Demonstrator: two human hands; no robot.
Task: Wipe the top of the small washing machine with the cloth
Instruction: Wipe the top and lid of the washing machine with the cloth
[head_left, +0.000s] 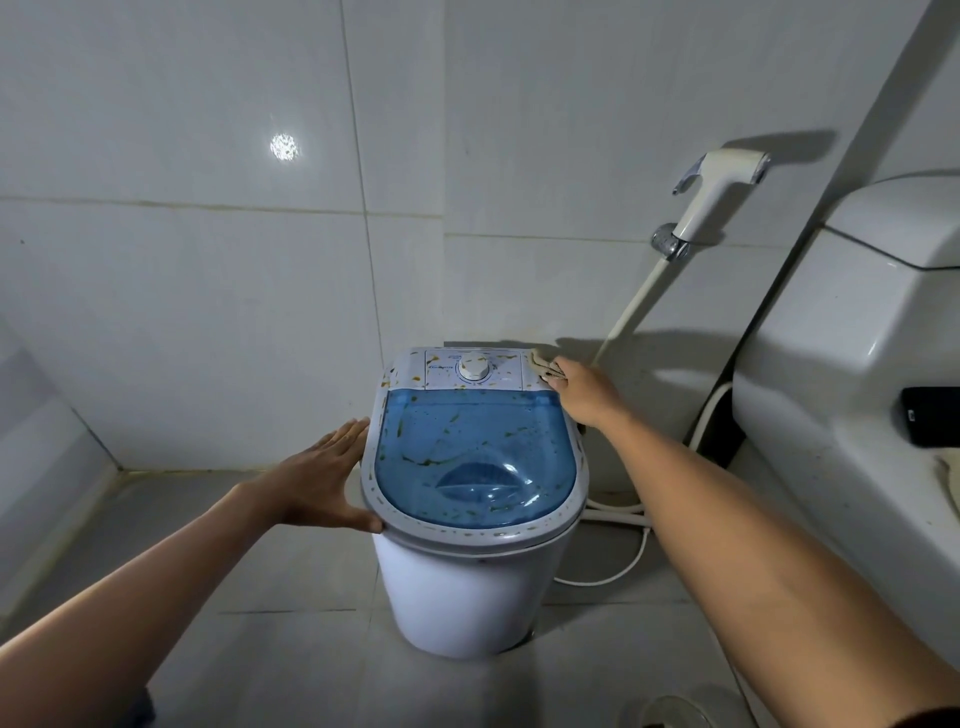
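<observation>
Steadying the small white washing machine by its grey rim, left hand lies flat, fingers straight, holding nothing. Right hand presses a crumpled beige cloth under its grip onto the far right corner; orange-brown smears on the translucent blue lid, nearer than that grip, look unwiped.

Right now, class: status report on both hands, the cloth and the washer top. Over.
Left hand flat against washing machine rim. Right hand holding cloth at far right corner. Blue lid stained. Dial alongside cloth.
</observation>
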